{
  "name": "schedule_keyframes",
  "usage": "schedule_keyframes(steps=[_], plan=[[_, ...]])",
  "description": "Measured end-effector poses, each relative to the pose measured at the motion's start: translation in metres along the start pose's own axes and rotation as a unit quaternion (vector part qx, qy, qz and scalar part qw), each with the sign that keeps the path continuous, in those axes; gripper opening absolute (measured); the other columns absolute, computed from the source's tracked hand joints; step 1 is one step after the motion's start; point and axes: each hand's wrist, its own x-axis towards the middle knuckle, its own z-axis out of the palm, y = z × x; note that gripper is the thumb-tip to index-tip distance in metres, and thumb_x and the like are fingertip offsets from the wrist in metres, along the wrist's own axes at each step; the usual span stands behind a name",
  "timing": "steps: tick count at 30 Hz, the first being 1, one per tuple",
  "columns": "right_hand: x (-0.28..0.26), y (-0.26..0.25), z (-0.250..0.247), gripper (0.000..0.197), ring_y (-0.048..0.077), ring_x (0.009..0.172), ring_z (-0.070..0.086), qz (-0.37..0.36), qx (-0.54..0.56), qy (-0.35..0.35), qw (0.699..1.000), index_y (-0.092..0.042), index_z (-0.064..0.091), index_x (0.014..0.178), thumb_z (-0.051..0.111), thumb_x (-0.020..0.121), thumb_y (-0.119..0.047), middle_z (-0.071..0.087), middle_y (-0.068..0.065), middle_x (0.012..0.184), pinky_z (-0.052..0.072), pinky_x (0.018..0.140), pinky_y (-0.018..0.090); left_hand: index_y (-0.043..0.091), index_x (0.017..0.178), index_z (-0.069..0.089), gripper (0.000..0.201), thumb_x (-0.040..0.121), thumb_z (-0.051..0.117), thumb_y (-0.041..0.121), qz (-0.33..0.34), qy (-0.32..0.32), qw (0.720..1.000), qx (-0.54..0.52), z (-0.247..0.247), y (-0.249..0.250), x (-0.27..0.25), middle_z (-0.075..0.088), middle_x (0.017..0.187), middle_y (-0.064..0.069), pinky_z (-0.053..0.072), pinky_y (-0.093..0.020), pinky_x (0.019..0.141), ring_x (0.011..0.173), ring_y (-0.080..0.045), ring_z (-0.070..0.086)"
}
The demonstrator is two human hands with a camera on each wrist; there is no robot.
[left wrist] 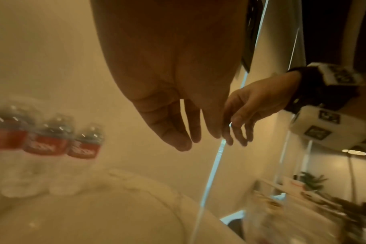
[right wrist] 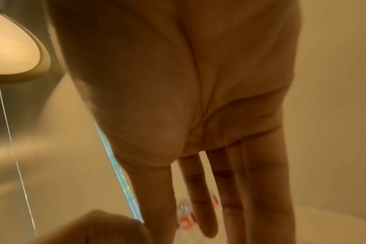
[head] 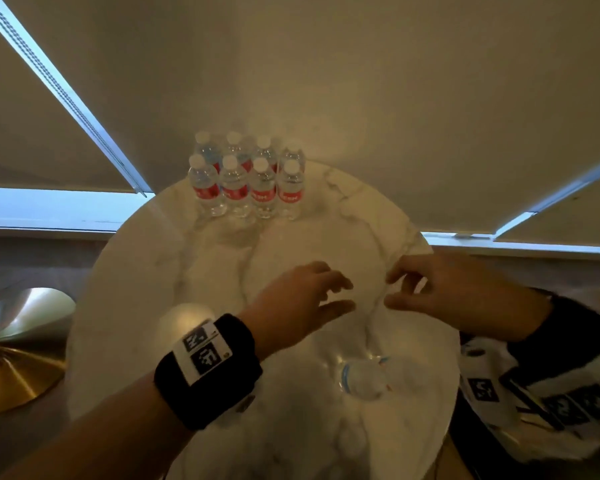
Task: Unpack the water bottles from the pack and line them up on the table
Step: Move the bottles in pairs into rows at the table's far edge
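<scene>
Bottles, standing: eight water bottles [head: 246, 174] with white caps and red labels, upright in two rows of four at the far edge of your round marble tabletop [head: 146, 271]. The rows stand close together, the front row just before the back one. The left wrist view shows some of the same group [left wrist: 52, 143], blurred.

Bottle, lying: one clear bottle [head: 362, 379] on its side on the near part of the tabletop, well apart from the standing group and below both your hands.

Left hand [head: 302, 296]: held over the middle of the tabletop, fingers [left wrist: 178, 132] loosely spread and slightly bent, holding nothing. A black wristband with a white marker tag [head: 205, 355] sits on the wrist.

Right hand [head: 440, 292]: close beside the left, fingertips pointing towards it, fingers [right wrist: 198, 189] apart and relaxed, holding nothing. You cannot tell whether either hand touches the tabletop.

Surroundings: beige window blinds [head: 326, 64] behind the tabletop; a gold disc-shaped base [head: 11, 379] at lower left.
</scene>
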Motion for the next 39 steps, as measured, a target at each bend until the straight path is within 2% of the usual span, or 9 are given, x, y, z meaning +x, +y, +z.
schedule_keyframes(steps=[4,8,15,19,22,26,29,33,39], plan=[[-0.031,0.045,0.06,0.045,0.005,0.083,0.055,0.007,-0.077,-0.113,0.991,-0.041,0.056,0.12,0.069,0.079,-0.056,0.057,-0.01,0.103,0.049,0.08,0.027,0.036,0.13,0.06,0.055,0.084,0.063,0.066,0.031,-0.128,0.991,-0.02,0.052,0.034,-0.021,0.059,0.123,0.007,0.056,-0.037,0.09,0.102,-0.014,0.062],[-0.039,0.059,0.103,0.039,0.015,0.084,0.055,-0.007,-0.068,-0.091,0.994,-0.041,0.049,0.116,0.067,0.083,-0.049,0.045,-0.008,0.103,0.048,0.077,0.031,0.028,0.131,0.059,0.046,0.089,0.07,0.043,0.06,-0.174,0.983,-0.003,0.081,0.044,-0.021,0.049,0.133,-0.002,0.049,-0.036,0.099,0.118,-0.023,0.053],[0.015,0.066,0.066,0.034,0.025,0.098,0.058,0.012,-0.039,-0.006,0.999,-0.022,0.062,0.107,0.074,0.079,-0.036,0.052,-0.002,0.096,0.043,0.08,0.035,0.014,0.125,0.065,0.035,0.093,0.068,0.027,0.053,-0.121,0.991,0.022,0.064,0.022,0.035,0.054,0.123,-0.015,0.051,-0.043,0.095,0.104,-0.035,0.062],[0.096,0.055,0.02,0.035,0.032,0.101,0.061,0.0,-0.055,0.064,0.996,-0.016,0.069,0.105,0.08,0.075,-0.029,0.066,0.012,0.104,0.039,0.077,0.031,0.013,0.127,0.065,0.035,0.094,0.067,0.024,0.033,-0.062,0.996,0.058,0.014,-0.001,0.104,0.055,0.131,-0.013,0.042,-0.033,0.098,0.114,-0.031,0.058],[0.162,0.041,-0.018,0.037,0.033,0.102,0.063,0.0,-0.052,0.105,0.993,-0.012,0.069,0.107,0.081,0.075,-0.026,0.069,0.015,0.108,0.045,0.082,0.032,0.01,0.123,0.068,0.034,0.091,0.071,0.022,0.023,-0.025,0.996,0.077,-0.023,-0.025,0.157,0.057,0.132,-0.016,0.045,-0.036,0.101,0.117,-0.032,0.058],[0.235,0.023,-0.056,0.033,0.031,0.097,0.063,0.008,-0.019,0.135,0.991,-0.008,0.07,0.103,0.081,0.077,-0.024,0.069,0.015,0.107,0.046,0.077,0.031,0.013,0.123,0.07,0.035,0.09,0.071,0.026,-0.004,-0.006,0.996,0.087,-0.063,-0.052,0.203,0.064,0.117,-0.015,0.045,-0.033,0.087,0.103,-0.028,0.061],[0.271,0.01,-0.071,0.032,0.03,0.095,0.066,-0.005,-0.014,0.143,0.99,-0.008,0.07,0.103,0.081,0.078,-0.023,0.071,0.013,0.102,0.051,0.079,0.033,0.012,0.123,0.07,0.035,0.091,0.071,0.026,-0.006,0.008,0.995,0.098,-0.081,-0.068,0.217,0.063,0.117,-0.014,0.037,-0.027,0.081,0.091,-0.019,0.052],[0.3,-0.008,-0.078,0.028,0.026,0.087,0.066,-0.024,-0.019,0.132,0.991,-0.01,0.071,0.102,0.079,0.079,-0.024,0.066,0.007,0.088,0.048,0.072,0.031,0.013,0.121,0.071,0.034,0.089,0.073,0.023,-0.016,0.027,0.993,0.112,-0.09,-0.085,0.222,0.062,0.117,-0.016,0.046,-0.033,0.087,0.102,-0.031,0.061],[0.316,-0.025,-0.071,0.016,0.021,0.079,0.057,-0.062,-0.034,0.159,0.985,-0.011,0.072,0.1,0.067,0.086,-0.017,0.069,0.01,0.099,0.042,0.069,0.027,0.012,0.118,0.074,0.03,0.088,0.07,0.008,0.037,0.007,0.992,0.119,-0.102,-0.093,0.217,0.066,0.126,-0.01,0.048,-0.028,0.086,0.108,-0.028,0.065]])
